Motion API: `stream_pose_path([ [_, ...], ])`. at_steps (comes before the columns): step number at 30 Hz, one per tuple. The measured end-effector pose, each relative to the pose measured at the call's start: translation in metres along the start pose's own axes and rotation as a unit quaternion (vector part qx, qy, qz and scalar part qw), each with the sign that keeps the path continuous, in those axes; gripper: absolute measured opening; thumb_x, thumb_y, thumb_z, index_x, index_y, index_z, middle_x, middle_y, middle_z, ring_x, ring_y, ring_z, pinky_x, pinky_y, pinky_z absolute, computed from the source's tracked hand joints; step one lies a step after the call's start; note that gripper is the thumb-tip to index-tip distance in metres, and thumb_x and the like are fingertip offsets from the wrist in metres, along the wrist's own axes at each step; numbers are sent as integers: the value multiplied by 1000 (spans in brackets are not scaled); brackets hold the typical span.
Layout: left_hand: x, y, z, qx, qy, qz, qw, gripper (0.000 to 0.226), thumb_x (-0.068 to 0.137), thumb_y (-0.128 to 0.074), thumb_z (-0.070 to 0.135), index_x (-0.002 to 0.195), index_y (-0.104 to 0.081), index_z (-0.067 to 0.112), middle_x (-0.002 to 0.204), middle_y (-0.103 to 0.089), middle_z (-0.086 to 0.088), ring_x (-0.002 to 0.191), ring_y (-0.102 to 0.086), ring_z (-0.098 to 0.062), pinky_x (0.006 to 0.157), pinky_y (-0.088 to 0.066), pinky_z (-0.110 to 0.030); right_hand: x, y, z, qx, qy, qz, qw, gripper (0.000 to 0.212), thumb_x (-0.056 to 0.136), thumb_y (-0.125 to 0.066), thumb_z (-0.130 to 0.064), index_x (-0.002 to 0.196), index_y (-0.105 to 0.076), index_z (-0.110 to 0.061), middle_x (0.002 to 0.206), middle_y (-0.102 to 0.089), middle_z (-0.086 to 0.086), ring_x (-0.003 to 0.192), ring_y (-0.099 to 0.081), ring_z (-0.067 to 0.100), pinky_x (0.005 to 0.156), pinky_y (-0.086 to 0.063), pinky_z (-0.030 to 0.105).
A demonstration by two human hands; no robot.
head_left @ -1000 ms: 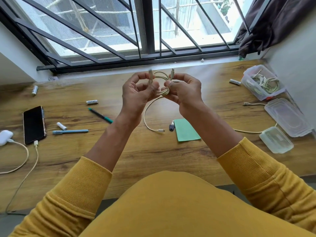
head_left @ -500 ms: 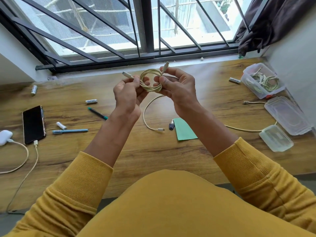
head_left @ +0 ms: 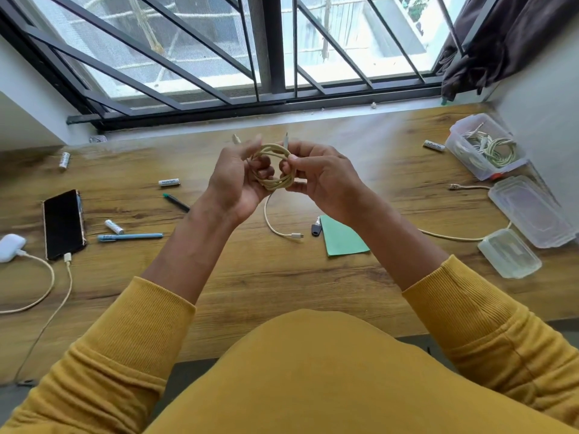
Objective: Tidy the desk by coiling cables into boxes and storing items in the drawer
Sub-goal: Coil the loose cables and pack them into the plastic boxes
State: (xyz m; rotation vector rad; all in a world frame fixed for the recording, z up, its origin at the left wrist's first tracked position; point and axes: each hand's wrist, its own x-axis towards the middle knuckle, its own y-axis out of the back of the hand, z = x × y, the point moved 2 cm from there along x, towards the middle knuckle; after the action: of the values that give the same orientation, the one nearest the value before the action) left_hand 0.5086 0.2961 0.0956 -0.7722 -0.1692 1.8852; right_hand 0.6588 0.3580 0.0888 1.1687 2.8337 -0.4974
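One box [head_left: 484, 148] at right holds cables | both hands [head_left: 233, 180] grip coiled cable [head_left: 275, 167], unboxed | centre cable [head_left: 275, 225], pens [head_left: 130, 237], batteries [head_left: 169, 182] litter counter [head_left: 282, 277]

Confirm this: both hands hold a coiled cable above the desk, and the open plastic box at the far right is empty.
Not quite. Left hand and right hand do hold the coiled cable above the desk, but the head view shows the open plastic box already holding coiled cables.

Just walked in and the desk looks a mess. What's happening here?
A person is coiling a cream cable, gripped by the left hand and right hand above the desk. An open box at the right already holds cables. Batteries, pens and a phone lie loose.
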Motion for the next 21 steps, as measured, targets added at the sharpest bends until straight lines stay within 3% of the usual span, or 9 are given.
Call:
stream_pose_path([
  [2,-1,-3,0,37,-11,13,999,24,102,-65,31,89,-68,11,67,-49,2,65,-48,-14,78,-50,-35,-1,-2,-1,-22,6,-3,1000,33,96,-49,-14,123,-63,-2,83,-62,1,83,-58,17,83,-44,39],
  [5,0,-7,0,57,-46,20,997,21,97,-73,23,78,-68,15,65,-52,2,67,-51,-16,80,-49,-40,-2,-4,-1,-28,17,-1,999,38,101,-48,-21,125,-61,5,87,-61,6,87,-59,23,86,-46,41],
  [8,1,-9,1,61,-67,7,996,17,97,-72,13,85,-60,17,73,-61,-4,71,-55,-22,68,-49,-36,-3,-2,2,-31,25,-4,999,48,112,-42,-28,128,-56,15,96,-61,18,94,-59,31,89,-51,42],
  [11,-3,-14,-1,45,-78,-9,996,21,100,-66,7,101,-48,16,75,-64,-5,64,-60,-21,65,-50,-36,-4,2,2,-7,18,-9,1000,37,112,-46,-21,125,-60,10,85,-69,7,87,-65,22,87,-54,38],
  [13,-4,-14,-2,55,-90,-9,994,27,102,-62,5,113,-40,16,74,-65,-2,63,-61,-18,65,-53,-36,-4,3,3,24,13,-13,1000,28,109,-51,-13,124,-64,8,93,-73,11,93,-69,25,93,-54,39],
  [17,-2,-12,0,100,-108,0,989,29,99,-57,1,110,-39,21,74,-62,1,61,-58,-14,61,-53,-33,-5,3,2,68,-1,-14,998,13,101,-60,1,107,-72,0,100,-75,18,98,-72,30,102,-55,45],
  [21,-2,-13,-2,110,-100,6,989,34,96,-50,-6,110,-37,23,71,-55,-3,50,-48,-11,54,-45,-31,-3,2,2,41,-10,4,999,14,94,-65,10,102,-67,-2,91,-71,18,77,-68,25,84,-58,39],
])
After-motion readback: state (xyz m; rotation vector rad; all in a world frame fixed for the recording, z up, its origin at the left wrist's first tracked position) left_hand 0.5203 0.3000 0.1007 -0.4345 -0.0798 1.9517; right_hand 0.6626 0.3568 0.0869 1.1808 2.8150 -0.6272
